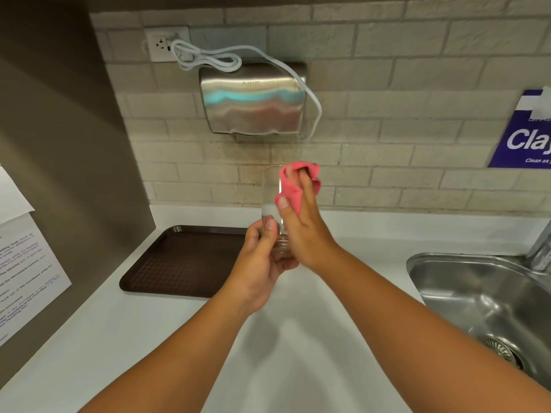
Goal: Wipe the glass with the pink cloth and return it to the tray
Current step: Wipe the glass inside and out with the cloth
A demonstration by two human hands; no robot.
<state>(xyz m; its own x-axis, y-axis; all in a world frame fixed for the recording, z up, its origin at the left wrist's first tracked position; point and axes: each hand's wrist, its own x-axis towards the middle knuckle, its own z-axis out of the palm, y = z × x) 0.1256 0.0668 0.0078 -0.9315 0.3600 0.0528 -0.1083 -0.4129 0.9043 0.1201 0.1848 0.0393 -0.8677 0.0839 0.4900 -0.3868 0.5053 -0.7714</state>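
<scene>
From the head view, my left hand point(262, 257) has its grip closed round the base of the glass point(272, 198), held upright in the air above the bench point(298, 338). My right hand point(301, 231) is closed on the pink cloth point(293, 186), pressing it to the upper wall near the rim. The glass looks light, hard, smooth and breakable, so I judge the thick base the safest hold. The tray point(179, 263) lies bare just left; the sink point(447, 281) edge sits well right.
</scene>
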